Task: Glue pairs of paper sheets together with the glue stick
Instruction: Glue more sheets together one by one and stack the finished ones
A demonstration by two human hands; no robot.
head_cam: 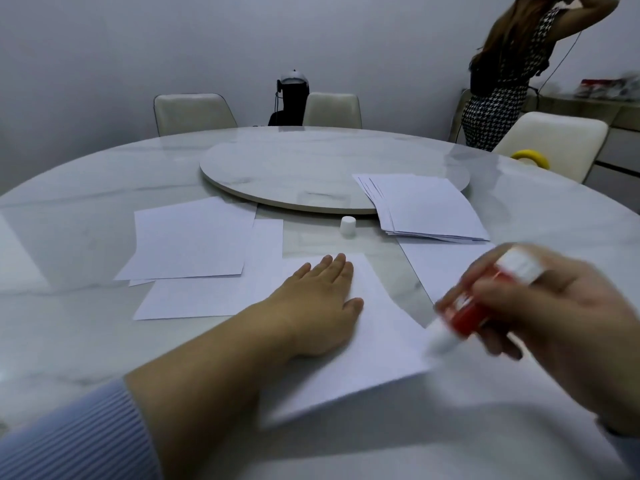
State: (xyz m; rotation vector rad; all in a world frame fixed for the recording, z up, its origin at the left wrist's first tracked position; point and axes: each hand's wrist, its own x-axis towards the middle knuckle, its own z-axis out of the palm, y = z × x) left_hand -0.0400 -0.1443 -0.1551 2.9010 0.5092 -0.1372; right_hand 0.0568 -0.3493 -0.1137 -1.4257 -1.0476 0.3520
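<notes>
A white sheet [363, 368] lies in front of me on the marble table [69, 341]. My left hand [318, 299] presses flat on its upper part, fingers straight. My right hand [561, 327] grips a red glue stick [474, 310], blurred with motion. Its white tip points down-left at the sheet's right edge. The stick's white cap [347, 227] stands alone near the turntable. A fanned stack of sheets [426, 209] lies at the right, with another sheet [440, 265] just below it. More sheets [194, 244] overlap at the left.
A round marble turntable [304, 168] fills the table's middle. A yellow tape roll [530, 158] sits at the far right edge. Cream chairs [194, 112] ring the table. A person [502, 71] stands at the back right beside a sideboard. A dark device [292, 98] sits behind the chairs.
</notes>
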